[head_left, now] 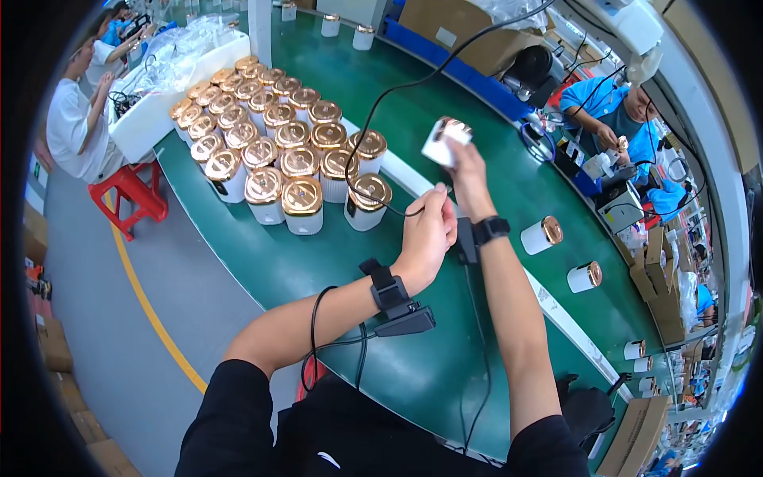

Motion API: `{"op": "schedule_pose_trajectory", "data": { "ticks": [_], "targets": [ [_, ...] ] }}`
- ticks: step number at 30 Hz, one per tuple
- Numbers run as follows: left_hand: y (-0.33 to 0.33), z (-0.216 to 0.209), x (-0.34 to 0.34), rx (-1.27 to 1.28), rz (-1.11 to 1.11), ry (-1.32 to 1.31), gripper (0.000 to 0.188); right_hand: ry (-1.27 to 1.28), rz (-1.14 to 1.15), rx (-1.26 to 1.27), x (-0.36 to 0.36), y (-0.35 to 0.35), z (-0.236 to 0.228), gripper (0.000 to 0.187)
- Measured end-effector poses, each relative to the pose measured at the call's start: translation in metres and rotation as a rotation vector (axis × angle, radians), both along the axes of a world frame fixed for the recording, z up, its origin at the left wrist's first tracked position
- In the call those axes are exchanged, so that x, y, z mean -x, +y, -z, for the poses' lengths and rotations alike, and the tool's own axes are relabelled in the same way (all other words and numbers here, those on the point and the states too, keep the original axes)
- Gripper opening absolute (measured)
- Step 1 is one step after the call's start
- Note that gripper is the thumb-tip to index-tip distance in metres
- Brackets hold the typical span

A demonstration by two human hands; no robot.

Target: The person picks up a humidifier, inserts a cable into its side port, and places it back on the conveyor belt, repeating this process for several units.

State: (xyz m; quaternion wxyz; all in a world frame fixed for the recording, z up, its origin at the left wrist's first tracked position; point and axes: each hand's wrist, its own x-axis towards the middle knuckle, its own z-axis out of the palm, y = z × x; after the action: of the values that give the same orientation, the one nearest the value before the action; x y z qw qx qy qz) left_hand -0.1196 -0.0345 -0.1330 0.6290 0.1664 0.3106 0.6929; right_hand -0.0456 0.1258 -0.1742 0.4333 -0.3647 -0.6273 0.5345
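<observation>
My right hand (467, 171) is closed round a white canister (439, 148) with a shiny copper-gold top, lifted and tilted over the green table. My left hand (427, 237), just left of it, pinches the end of a black cable (377, 119) that loops down from above. The cable's tip sits between thumb and fingers, close to my right wrist, and is too small to make out. Left of my hands stand several rows of like canisters (302, 199), upright with their copper-gold tops facing up.
A white rail (556, 310) runs lengthwise along the green table (318, 266). Beyond it stand a canister (542, 236) and another canister (586, 277). A white foam box (143, 127) holds clear bags at the far left. Co-workers sit across the table and at left, near a red stool (131, 199).
</observation>
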Motion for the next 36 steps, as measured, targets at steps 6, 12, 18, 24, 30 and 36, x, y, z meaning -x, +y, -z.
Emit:
{"op": "schedule_pose_trajectory", "data": {
  "ticks": [6, 12, 18, 24, 30, 36],
  "targets": [
    [0.001, -0.006, 0.003, -0.188, -0.015, 0.129, 0.04, 0.507, -0.151, 0.165, -0.029, -0.086, -0.054, 0.056],
    [0.0, -0.005, -0.018, -0.222, 0.283, 0.165, 0.041, 0.259, 0.045, -0.155, -0.074, -0.093, -0.056, 0.048],
    [0.004, -0.005, -0.035, -0.237, 0.345, 0.277, 0.042, 0.126, 0.088, -0.205, -0.099, -0.095, -0.061, 0.049],
    [0.008, 0.006, -0.045, -0.241, 0.289, 0.398, 0.043, 0.029, 0.071, -0.306, -0.105, -0.101, -0.068, 0.046],
    [0.006, 0.015, -0.047, -0.221, 0.213, 0.46, 0.045, 0.037, 0.105, -0.294, -0.094, -0.103, -0.058, 0.046],
    [0.005, 0.026, -0.047, -0.237, 0.239, 0.484, 0.045, 0.083, 0.096, -0.244, -0.101, -0.099, -0.041, 0.043]
  ]
}}
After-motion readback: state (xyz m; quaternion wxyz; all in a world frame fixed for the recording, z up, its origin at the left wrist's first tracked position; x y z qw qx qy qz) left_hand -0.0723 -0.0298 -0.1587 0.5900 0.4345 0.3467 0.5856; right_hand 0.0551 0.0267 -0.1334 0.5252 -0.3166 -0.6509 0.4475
